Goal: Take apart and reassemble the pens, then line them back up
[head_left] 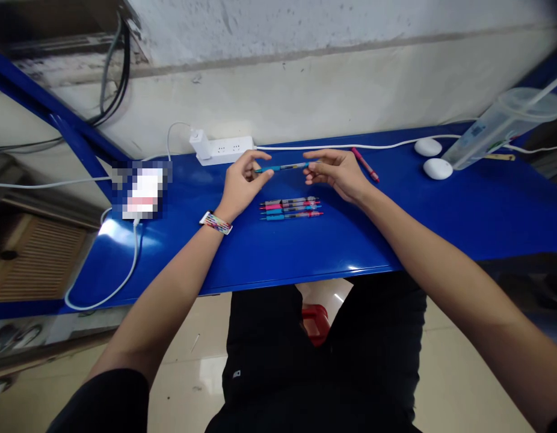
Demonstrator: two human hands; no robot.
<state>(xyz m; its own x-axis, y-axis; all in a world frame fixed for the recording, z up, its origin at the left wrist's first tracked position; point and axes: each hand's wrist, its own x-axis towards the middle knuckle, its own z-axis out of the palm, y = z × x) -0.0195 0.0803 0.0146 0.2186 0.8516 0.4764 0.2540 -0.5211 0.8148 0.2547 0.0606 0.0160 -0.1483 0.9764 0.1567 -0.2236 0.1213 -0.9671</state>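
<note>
A blue pen [285,167] with a clear barrel is held level above the blue table, between my two hands. My left hand [246,180] pinches its left end between thumb and fingers. Thumb and fingers of my right hand [335,171] are closed on its right end. Just below, several pens [290,208] with blue, pink and grey parts lie side by side on the table. A separate red-pink pen [366,165] rests at a slant beyond my right hand.
Along the wall lies a white power strip [227,150]. A phone with a cable [143,192] is at the left of the table [269,258]. Two white rounded objects [434,159] and a tall clear container [495,129] stand at the right.
</note>
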